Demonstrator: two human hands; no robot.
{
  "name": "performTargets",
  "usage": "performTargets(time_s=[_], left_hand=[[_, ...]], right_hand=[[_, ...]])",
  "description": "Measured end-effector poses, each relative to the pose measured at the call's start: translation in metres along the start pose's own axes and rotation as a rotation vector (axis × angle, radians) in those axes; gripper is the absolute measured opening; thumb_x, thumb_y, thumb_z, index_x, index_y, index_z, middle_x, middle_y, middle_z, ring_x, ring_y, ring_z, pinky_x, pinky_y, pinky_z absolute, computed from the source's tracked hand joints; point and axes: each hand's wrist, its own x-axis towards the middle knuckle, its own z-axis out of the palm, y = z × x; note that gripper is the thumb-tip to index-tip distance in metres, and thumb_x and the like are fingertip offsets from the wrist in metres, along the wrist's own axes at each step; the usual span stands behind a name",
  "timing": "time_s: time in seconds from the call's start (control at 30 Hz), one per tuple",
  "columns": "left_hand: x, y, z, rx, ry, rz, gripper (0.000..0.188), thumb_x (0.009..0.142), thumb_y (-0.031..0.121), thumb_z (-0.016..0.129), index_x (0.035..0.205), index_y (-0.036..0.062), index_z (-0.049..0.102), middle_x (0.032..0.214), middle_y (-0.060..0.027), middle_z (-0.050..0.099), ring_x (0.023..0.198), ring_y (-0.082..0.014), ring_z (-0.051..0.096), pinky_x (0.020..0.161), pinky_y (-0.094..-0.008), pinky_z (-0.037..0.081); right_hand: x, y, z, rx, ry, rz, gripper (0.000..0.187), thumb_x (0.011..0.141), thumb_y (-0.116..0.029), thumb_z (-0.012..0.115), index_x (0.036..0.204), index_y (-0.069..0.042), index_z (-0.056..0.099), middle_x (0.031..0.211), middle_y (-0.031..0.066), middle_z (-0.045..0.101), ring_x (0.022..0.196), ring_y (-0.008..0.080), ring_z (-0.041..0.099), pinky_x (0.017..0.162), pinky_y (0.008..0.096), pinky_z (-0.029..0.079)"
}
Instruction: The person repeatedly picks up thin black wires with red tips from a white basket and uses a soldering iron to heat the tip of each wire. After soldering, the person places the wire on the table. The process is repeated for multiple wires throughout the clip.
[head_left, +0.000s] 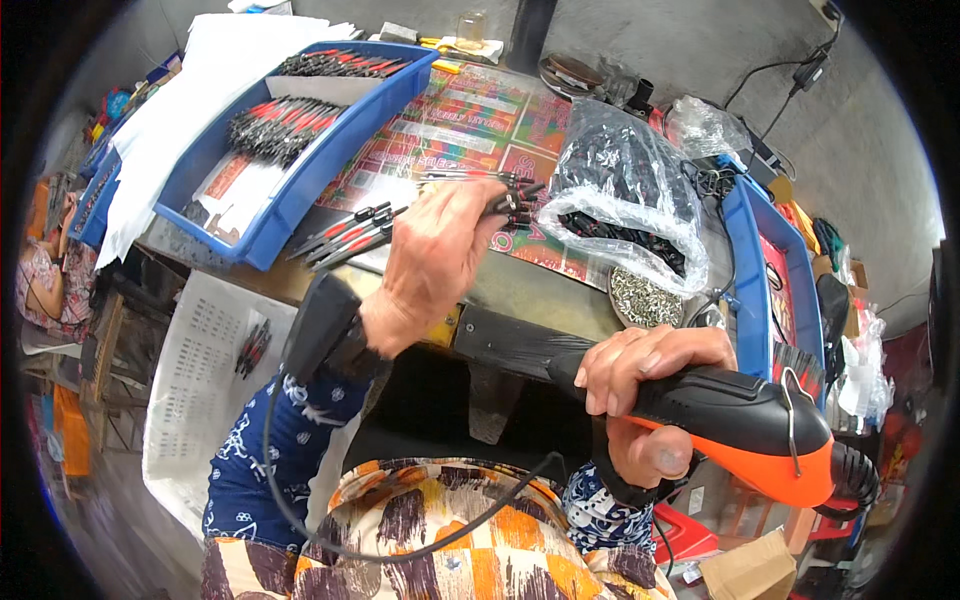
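My left hand is closed round a bunch of slim black pen-like pieces, whose black ends stick out past the fingers. More pen-like pieces, black with red and silver parts, lie on the table just left of that hand. At the table's near edge, my right hand grips an orange and black corded power tool. Its dark front part points left along the edge. A wire hook stands on its rear end.
A blue tray holds stacks of similar pieces. Further right are an open plastic bag of dark parts, a bowl of small metal parts and another blue tray. A white basket sits lower left; a thin cable crosses my lap.
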Motion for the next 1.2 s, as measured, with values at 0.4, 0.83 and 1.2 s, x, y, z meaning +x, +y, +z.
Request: performTargets(time_s=[0.4,0.83,1.2], left_hand=[[-0.077,0.077,-0.061,-1.11,-0.284,-1.277,0.022,0.088,0.003,0.055,0.109,-0.0018,0.049,0.082,-0.0083,0.062,0.057,-0.0052,0.053,0.044,-0.0159,0.038],[-0.091,0.083,-0.033,-1.273,-0.126,-1.622,0.01,0.087,0.003,0.056,0.094,-0.0025,0.051,0.077,-0.0084,0.06,0.055,-0.0079,0.053,0.04,-0.0185,0.039],[-0.099,0.084,-0.03,-1.257,-0.106,-1.581,0.008,0.088,0.005,0.058,0.091,0.0009,0.052,0.078,-0.008,0.062,0.056,-0.0072,0.052,0.042,-0.0176,0.037]], right_hand=[[0.006,0.007,0.015,0.004,-0.046,-0.012,0.06,0.065,-0.011,0.083,0.108,-0.001,0.042,0.075,0.0109,0.056,0.068,0.0203,0.054,0.069,0.0372,0.046],[0.011,0.025,0.031,0.05,0.045,0.003,0.054,0.069,-0.018,0.077,0.105,0.001,0.042,0.072,0.0111,0.054,0.065,0.0207,0.055,0.065,0.0351,0.047],[0.013,0.034,0.043,-0.23,0.259,0.045,0.07,0.068,-0.066,0.065,0.093,-0.004,0.041,0.057,0.0027,0.045,0.045,0.0149,0.048,0.049,0.0322,0.046]])
